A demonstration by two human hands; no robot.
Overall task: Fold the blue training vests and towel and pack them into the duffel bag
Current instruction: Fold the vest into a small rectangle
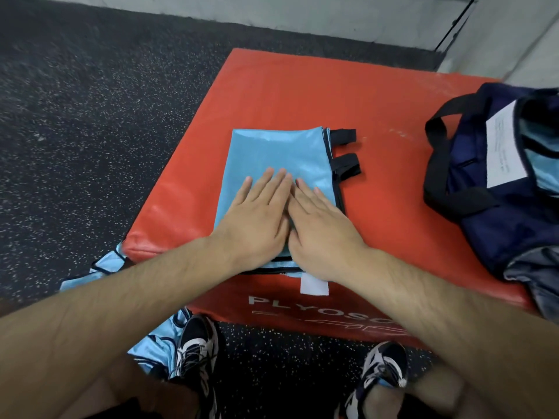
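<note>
A folded light-blue training vest [278, 155] with black trim and black side straps lies on the red plyo box [272, 92]. My left hand [257, 213] and my right hand [320, 225] press flat on the vest's near half, side by side, fingers straight. A white label [314, 285] hangs from the vest over the box's front edge. The navy duffel bag [496, 213] stands open at the box's right end, with light-blue fabric [544, 167] and a white paper [505, 146] inside. More blue vests [157, 343] lie on the floor at the lower left.
The box stands on dark speckled rubber flooring [90, 116]. A pale wall [332, 13] runs along the back. My two shoes [196, 352] stand on the floor in front of the box, the left one beside the loose vests. Grey fabric [532, 273] lies next to the bag.
</note>
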